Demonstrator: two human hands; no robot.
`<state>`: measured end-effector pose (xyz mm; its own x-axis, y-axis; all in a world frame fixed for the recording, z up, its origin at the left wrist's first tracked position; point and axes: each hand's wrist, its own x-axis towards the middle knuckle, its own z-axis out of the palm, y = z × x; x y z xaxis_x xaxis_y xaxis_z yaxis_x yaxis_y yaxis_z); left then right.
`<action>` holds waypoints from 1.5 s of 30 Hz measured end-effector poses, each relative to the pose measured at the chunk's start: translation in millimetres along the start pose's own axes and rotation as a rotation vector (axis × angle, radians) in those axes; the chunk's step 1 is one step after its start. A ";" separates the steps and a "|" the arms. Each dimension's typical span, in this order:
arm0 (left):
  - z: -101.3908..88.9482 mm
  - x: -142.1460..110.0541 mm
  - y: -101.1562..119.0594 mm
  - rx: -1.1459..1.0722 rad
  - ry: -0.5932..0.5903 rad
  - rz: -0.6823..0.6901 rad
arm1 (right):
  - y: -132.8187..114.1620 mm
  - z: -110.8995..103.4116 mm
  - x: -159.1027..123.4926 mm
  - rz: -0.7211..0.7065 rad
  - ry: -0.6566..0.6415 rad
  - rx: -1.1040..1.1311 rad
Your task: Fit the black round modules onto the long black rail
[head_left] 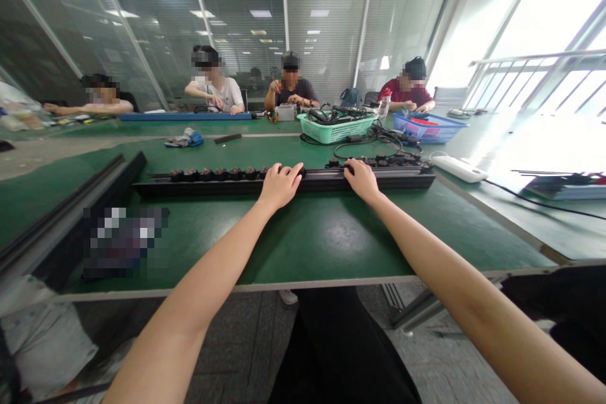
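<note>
A long black rail (218, 189) lies crosswise on the green table in front of me. Small black parts with brownish tops (220, 174) stand in a row along its left half. My left hand (280, 186) is over the middle of the rail, its fingers bent down at the end of that row; what lies beneath them is mostly hidden. Further right, my right hand (362, 178) has thumb and fingers closed at a small black part (349, 170) on the rail. More such parts (391, 160) sit behind the rail's right end.
Another long black rail (89, 202) runs along the left side. A green basket of cables (326, 132), a blue basket (433, 130) and a white power strip (458, 168) stand beyond. A dark pouch (125, 243) lies near left. Several people sit across the table.
</note>
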<state>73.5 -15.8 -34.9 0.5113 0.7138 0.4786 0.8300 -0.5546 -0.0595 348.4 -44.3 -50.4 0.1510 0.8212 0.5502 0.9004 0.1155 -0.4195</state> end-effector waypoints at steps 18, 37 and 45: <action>-0.7 0.1 0.6 0.013 -0.002 0.005 | 0.9 -5.6 1.1 0.069 -0.027 -0.069; -0.8 0.0 0.5 -0.002 -0.007 0.001 | 13.1 -8.5 5.7 -0.004 -0.070 -0.047; -1.0 -0.1 0.6 0.008 -0.016 -0.001 | 14.6 -7.2 7.8 0.006 -0.063 -0.035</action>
<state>73.7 -16.7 -34.1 0.5139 0.7211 0.4647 0.8323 -0.5503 -0.0664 365.7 -40.2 -47.1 0.1317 0.8554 0.5009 0.9133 0.0917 -0.3968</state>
